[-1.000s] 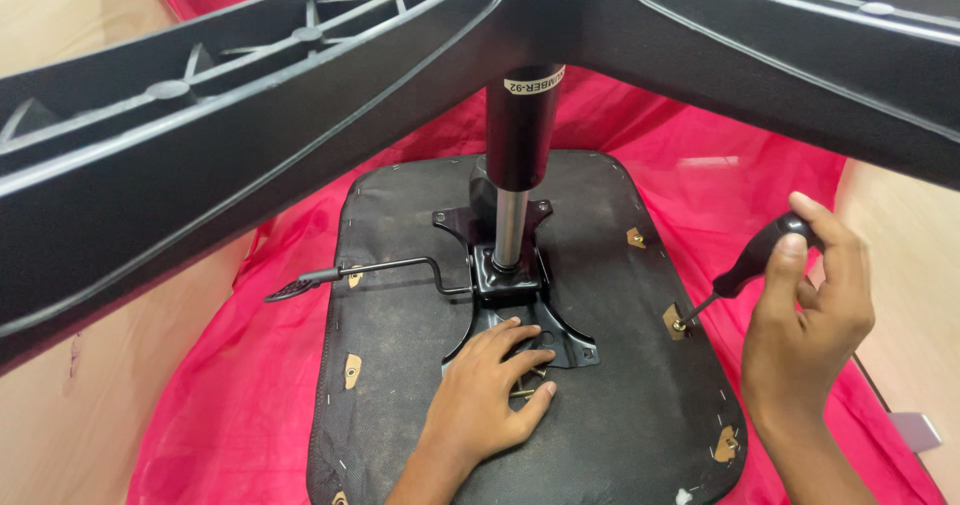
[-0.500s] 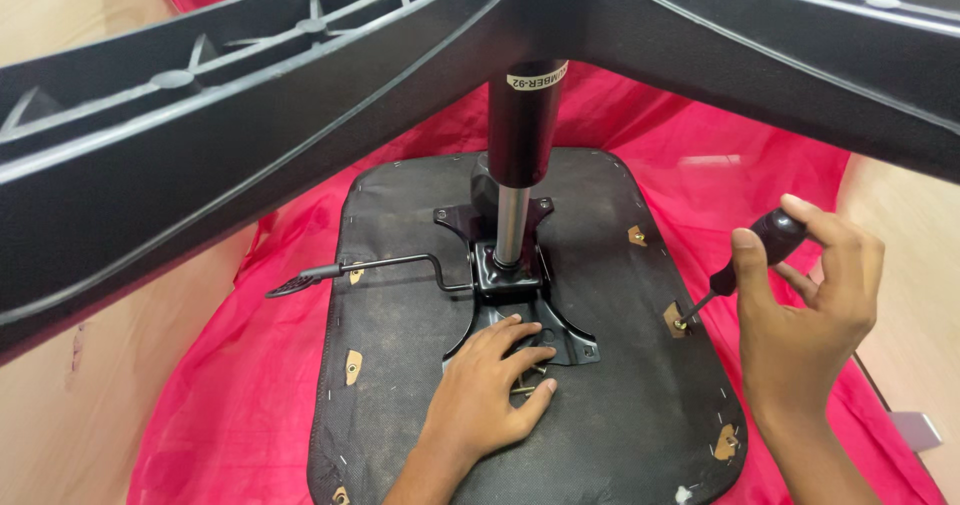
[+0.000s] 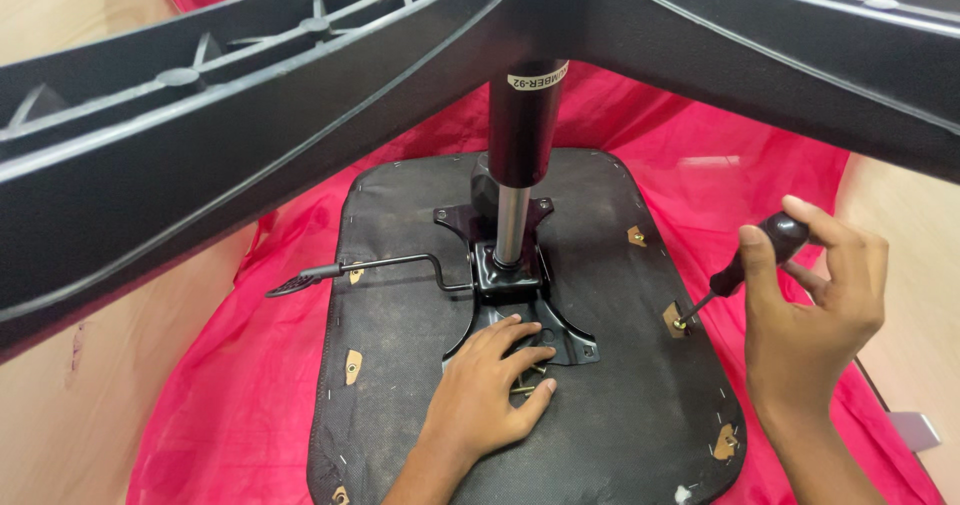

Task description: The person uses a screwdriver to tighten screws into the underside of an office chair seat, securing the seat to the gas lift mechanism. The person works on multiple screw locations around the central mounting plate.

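A: What lies on the floor here?

B: An upturned chair seat (image 3: 420, 365), dark and roughly rectangular, resting on a bright pink-red cloth (image 3: 230, 395) spread over a pale floor (image 3: 60, 405). A black metal plate (image 3: 520, 320) sits at the middle of the seat, and a shiny column (image 3: 512, 220) rises from it into a black sleeve (image 3: 523, 130).

A: And the large black bars across the top?

B: Those are the legs of the chair base (image 3: 200, 155), ribbed on the underside, spreading out from the sleeve towards the viewer.

A: Any label?

B: One: a small white rectangular sticker (image 3: 537, 78) wrapped around the top of the sleeve, with dark print.

A: Where is the left hand?

B: The left hand (image 3: 485, 390) lies flat, palm down and fingers spread, on the near part of the metal plate. It grips nothing; a few brass-coloured screws (image 3: 527, 383) show just under the fingers.

A: And the right hand?

B: The right hand (image 3: 815, 310) is closed around the black handle of a screwdriver (image 3: 745, 265), thumb and fingers wrapped about it. The shaft slants down to the left, and its tip meets a screw in a small tan patch (image 3: 676, 319) near the seat's right edge.

A: Anything else on the seat?

B: A thin black lever (image 3: 370, 267) runs left from the plate, ending in a flat paddle over the cloth. Similar tan patches (image 3: 352, 367) dot the seat's edges.
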